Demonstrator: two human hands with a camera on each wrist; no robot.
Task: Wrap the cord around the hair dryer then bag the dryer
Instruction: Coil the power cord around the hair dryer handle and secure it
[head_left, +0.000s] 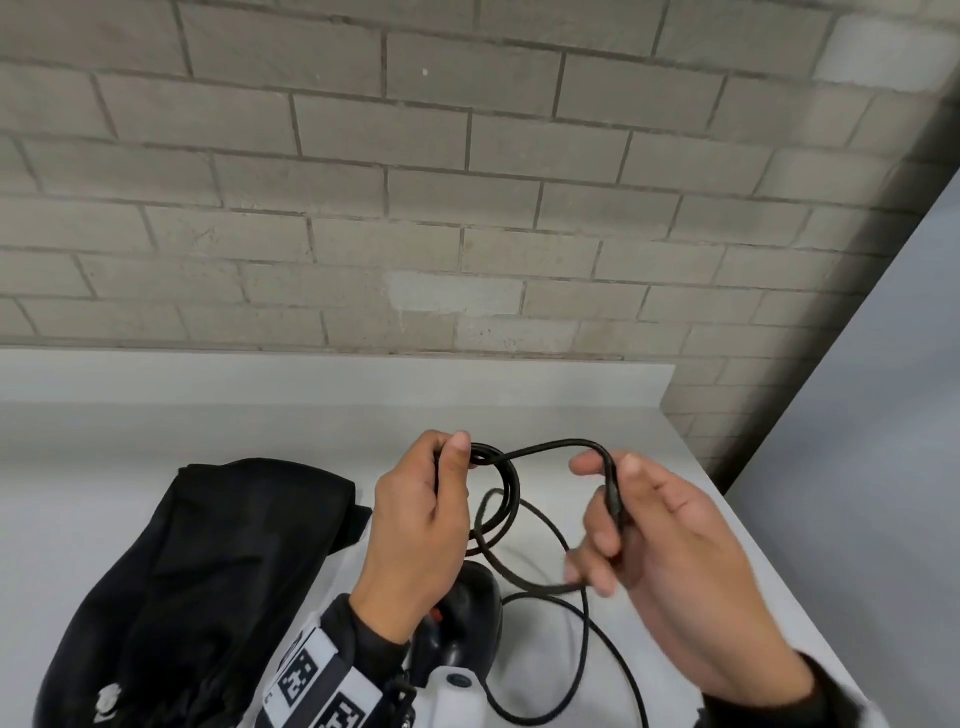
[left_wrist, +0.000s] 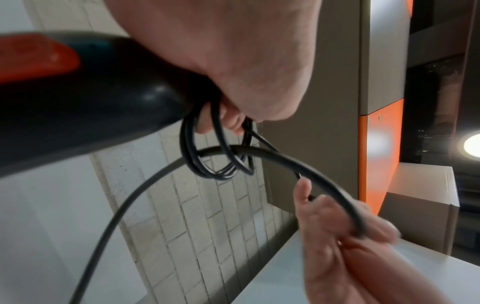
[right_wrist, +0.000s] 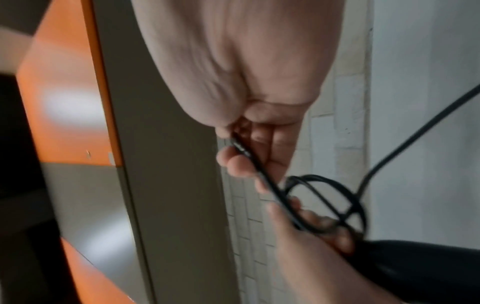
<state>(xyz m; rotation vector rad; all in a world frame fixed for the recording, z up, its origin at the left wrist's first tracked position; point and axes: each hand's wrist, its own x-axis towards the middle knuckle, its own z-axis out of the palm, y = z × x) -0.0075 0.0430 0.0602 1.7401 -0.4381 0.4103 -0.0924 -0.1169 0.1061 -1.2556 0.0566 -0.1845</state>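
Observation:
My left hand (head_left: 447, 457) grips the handle end of the black hair dryer (head_left: 467, 623) and holds several loops of its black cord (head_left: 511, 483) against it. The left wrist view shows the handle (left_wrist: 103, 107) with an orange switch running into my palm, with the cord loops (left_wrist: 221, 166) hanging from my fingers. My right hand (head_left: 610, 478) pinches a further stretch of cord between thumb and fingers, a hand's width to the right. The rest of the cord trails down onto the table. The black bag (head_left: 197, 571) lies to the left.
The white table (head_left: 156, 426) ends at a brick wall (head_left: 467, 208) behind. Its right edge runs diagonally beside a grey panel (head_left: 857, 467). An orange and grey cabinet (left_wrist: 379, 156) appears in the wrist views.

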